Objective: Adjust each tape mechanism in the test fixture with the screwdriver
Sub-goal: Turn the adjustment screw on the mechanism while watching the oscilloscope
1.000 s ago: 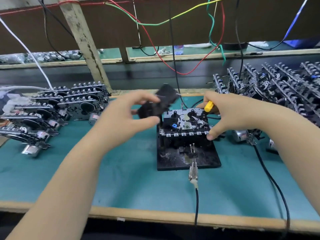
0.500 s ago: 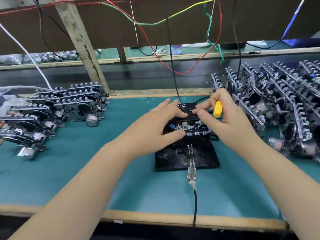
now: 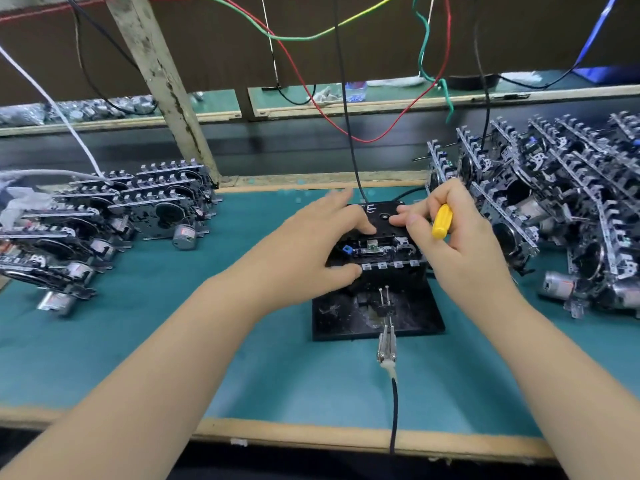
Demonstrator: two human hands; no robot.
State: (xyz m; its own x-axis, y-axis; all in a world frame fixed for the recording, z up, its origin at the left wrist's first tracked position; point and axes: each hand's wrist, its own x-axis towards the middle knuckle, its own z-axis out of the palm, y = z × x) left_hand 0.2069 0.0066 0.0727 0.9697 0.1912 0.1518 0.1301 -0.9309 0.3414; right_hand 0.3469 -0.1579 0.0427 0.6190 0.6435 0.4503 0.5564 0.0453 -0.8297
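A black test fixture (image 3: 408, 320) sits on the teal bench in the middle, with a tape mechanism (image 3: 381, 252) seated in it and a black cassette-like block (image 3: 384, 216) lying on top. My left hand (image 3: 311, 247) rests on the block's left side, fingers stretched over it and thumb at the mechanism's front edge. My right hand (image 3: 453, 233) grips a yellow-handled screwdriver (image 3: 441, 221) in the palm while its forefinger and thumb touch the block's right side. The screwdriver's tip is hidden.
A stack of tape mechanisms (image 3: 114, 216) lies at the left, and a larger pile of tape mechanisms (image 3: 554, 209) at the right. A metal clip on a black cable (image 3: 387, 344) runs from the fixture base to the front edge. Coloured wires (image 3: 346, 81) hang above.
My left hand brought the black block down from the air onto the mechanism. My right hand moved from the mechanism's right edge up onto the block. Both hands now hold still on it.
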